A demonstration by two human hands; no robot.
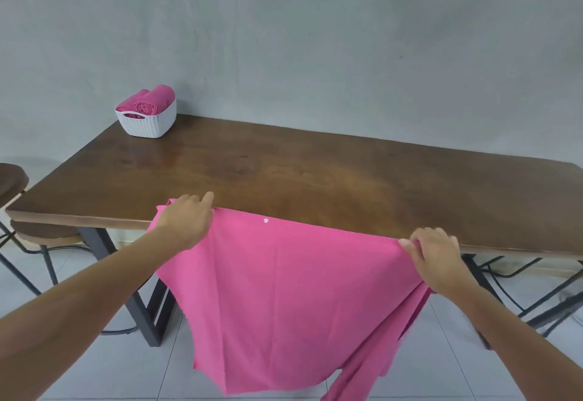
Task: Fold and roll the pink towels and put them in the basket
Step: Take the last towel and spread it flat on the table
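**Pink towel held over the desk edge, ready to be spread**

A long, dark wooden desk (315, 173) stands against a grey wall, its top bare but for a basket at the far left corner. Over its near edge hangs a pink towel (284, 299), held up by its top hem so that most of the cloth drapes down toward the tiled floor, with a second layer or strip trailing lower at the right. The cloth looks thin, light and limp; it sags between the two grips and creases freely, so it will likely keep no shape of its own and is best taken at the corners or along the hem and laid flat on the desk before folding.

The left hand (186, 221) grips the towel's upper left corner at the desk edge, fingers curled over the cloth. The right hand (435, 255) pinches the upper right corner, fingers closed on a bunched fold.

The white woven basket (148, 123) already holds rolled pink towels (151, 101), at least two, standing above its rim. A stool (12, 180) sits at the left end, and chair frames show under the right.
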